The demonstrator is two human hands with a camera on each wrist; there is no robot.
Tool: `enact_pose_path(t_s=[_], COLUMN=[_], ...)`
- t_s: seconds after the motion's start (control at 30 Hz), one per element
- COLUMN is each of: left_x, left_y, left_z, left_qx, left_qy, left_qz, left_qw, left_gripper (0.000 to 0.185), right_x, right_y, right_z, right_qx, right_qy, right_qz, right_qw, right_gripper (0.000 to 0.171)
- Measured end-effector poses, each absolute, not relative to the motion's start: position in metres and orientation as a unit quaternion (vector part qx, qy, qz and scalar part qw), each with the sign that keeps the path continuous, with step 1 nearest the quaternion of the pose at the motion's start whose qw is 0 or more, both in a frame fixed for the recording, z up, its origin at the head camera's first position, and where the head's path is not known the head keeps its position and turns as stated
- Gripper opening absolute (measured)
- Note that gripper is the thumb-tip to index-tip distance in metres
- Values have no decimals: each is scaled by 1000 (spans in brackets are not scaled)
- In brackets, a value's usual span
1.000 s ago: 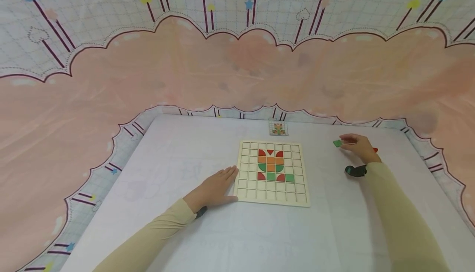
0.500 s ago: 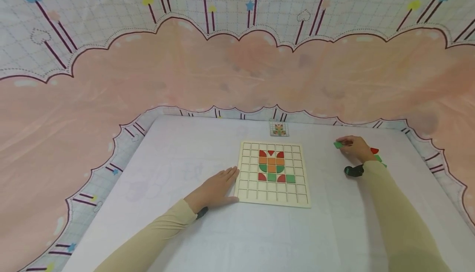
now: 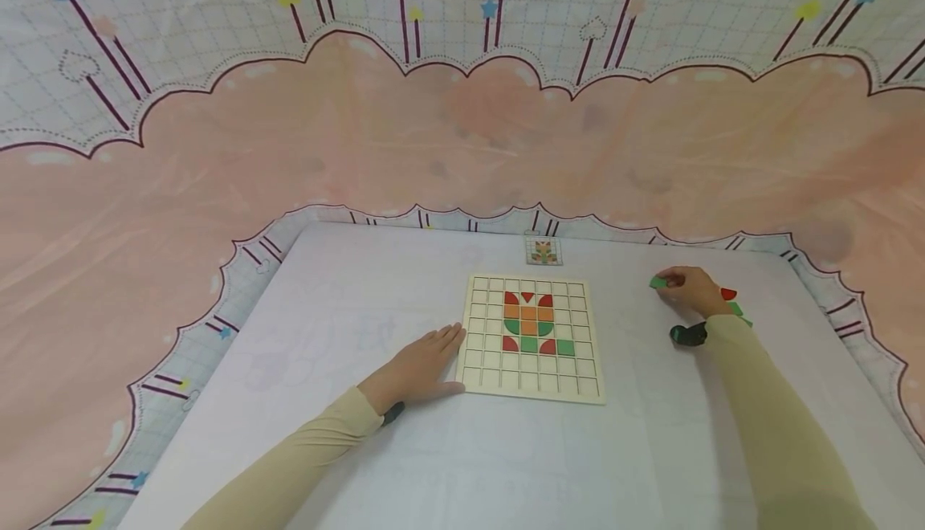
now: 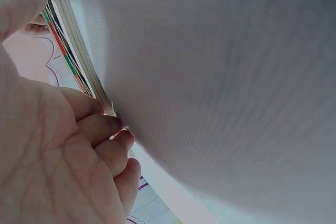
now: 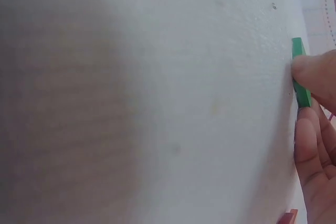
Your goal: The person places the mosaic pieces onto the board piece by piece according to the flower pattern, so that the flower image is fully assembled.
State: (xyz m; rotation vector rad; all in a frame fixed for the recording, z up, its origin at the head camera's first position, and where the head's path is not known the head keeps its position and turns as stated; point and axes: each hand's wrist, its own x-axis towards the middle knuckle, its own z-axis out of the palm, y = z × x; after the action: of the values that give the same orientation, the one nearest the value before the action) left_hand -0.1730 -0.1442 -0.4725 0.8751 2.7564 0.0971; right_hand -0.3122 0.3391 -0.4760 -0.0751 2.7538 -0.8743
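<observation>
A pale wooden grid board [image 3: 531, 377] lies on the table, with red, orange and green tiles set in its middle cells. Against the board's left edge rests my left hand [image 3: 415, 365], thumb near the lower corner and fingers stretched higher up. The left wrist view shows that hand's fingertips at the board's edge [image 4: 79, 51]. To the right of the board, my right hand [image 3: 690, 287] pinches a green tile [image 3: 658, 282] between thumb and fingers. In the right wrist view the green tile [image 5: 301, 72] appears edge-on, close to the white surface.
A small pattern card [image 3: 543, 251] lies behind the board. A red tile [image 3: 728, 294] and green tiles [image 3: 735, 308] lie beside my right wrist, partly covered by it. A patterned cloth [image 3: 462, 128] rises behind the white table [image 3: 361, 273].
My right hand has shifted slightly and now pinches the green tile, which has turned a little. More of the red and green tiles beside the wrist show. My left hand stays at the board.
</observation>
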Motion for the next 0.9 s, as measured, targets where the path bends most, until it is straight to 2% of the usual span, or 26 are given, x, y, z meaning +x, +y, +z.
enact_pose_path(t_s=[0.43,0.57,0.9], left_x=[-175,-175,-176], left_y=[-145,-145,-144], left_z=[-474,-475,-476], left_qx=[298,299,291], left_qy=[946,946,947], left_qz=[25,28,28], left_qw=[122,120,130], left_gripper=[84,85,86], right_x=[-304,-299,-281], right_y=[334,328,264], right_z=[-479,-478,-462], right_qx=[-48,-61,-139], right_qy=[940,938,928], right_qz=[-322,-329,-345], right_qw=[98,91,37], right_gripper=[47,44,31])
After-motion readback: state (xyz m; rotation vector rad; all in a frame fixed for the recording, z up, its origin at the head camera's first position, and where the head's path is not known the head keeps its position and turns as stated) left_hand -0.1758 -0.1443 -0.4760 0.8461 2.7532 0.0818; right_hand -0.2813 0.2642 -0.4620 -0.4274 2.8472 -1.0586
